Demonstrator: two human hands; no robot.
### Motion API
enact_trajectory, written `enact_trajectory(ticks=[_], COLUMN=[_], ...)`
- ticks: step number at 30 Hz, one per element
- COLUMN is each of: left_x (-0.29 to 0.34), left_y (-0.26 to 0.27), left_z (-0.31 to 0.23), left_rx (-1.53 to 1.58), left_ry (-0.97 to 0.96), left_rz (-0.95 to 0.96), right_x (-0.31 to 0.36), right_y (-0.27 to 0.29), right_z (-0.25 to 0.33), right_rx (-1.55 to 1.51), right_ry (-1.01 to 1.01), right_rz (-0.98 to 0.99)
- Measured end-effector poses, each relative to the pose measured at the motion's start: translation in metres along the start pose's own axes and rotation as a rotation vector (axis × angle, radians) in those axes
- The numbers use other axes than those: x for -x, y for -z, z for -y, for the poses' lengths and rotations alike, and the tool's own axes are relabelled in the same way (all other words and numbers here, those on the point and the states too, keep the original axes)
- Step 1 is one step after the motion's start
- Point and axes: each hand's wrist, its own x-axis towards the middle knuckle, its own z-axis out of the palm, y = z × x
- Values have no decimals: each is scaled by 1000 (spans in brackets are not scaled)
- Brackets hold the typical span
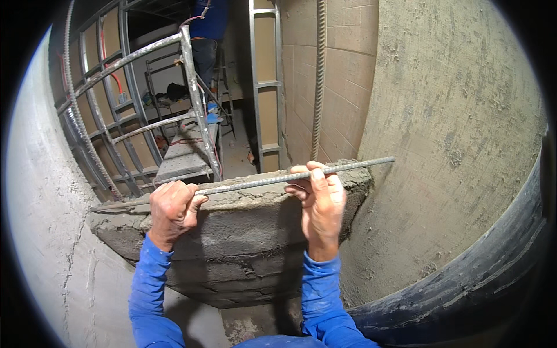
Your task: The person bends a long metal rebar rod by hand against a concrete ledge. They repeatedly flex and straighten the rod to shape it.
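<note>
A ribbed steel rebar (249, 184) runs crosswise in front of me, above a low block wall (243, 232) topped with rough mortar. My left hand (173, 211) is closed in a fist around its left part. Farther along, my right hand (320, 197) pinches the bar between thumb and fingers. The bar's right end reaches in front of the plastered wall (452, 127); its left end lies at the mortar edge by the pale left wall (35, 191). Just behind my right hand stands an upright rebar (319, 75).
Beyond the wall are a paint-splattered scaffold frame (194, 87) and a plank (185, 152). A person in dark trousers (204, 58) stands behind it. Metal studs (267, 84) rise at the back, and another upright rebar (78, 110) stands at the left.
</note>
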Motion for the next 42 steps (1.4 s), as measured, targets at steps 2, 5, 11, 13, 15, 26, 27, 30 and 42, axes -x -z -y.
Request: enact_trajectory(ticks=[2, 5, 11, 13, 15, 26, 27, 30, 42], left_x=[0, -4, -3, -1, -2, -10, -8, -3, 0], left_y=[0, -1, -9, -12, -13, -6, -9, -11, -17], left_z=[-1, 3, 10, 9, 6, 3, 3, 8, 2], left_rx=[6, 247, -26, 23, 48, 18, 69, 24, -57], left_ry=[41, 198, 78, 129, 200, 29, 94, 84, 17], left_rz=[-38, 49, -118, -76, -90, -66, -10, -16, -149], right_x=[-2, -11, -29, -29, -30, -29, -33, -39, -38], right_y=[3, -4, -21, -20, -19, 0, 3, 13, 27], right_z=[11, 9, -3, -1, 3, -4, -6, -11, -4], right_rx=[17, 44, 39, 35, -1, -49, -37, 25, 39], right_ry=[-46, 20, 98, 59, 23, 52, 61, 90, 124], right_rz=[63, 53, 41, 51, 62, 50, 37, 3, 119])
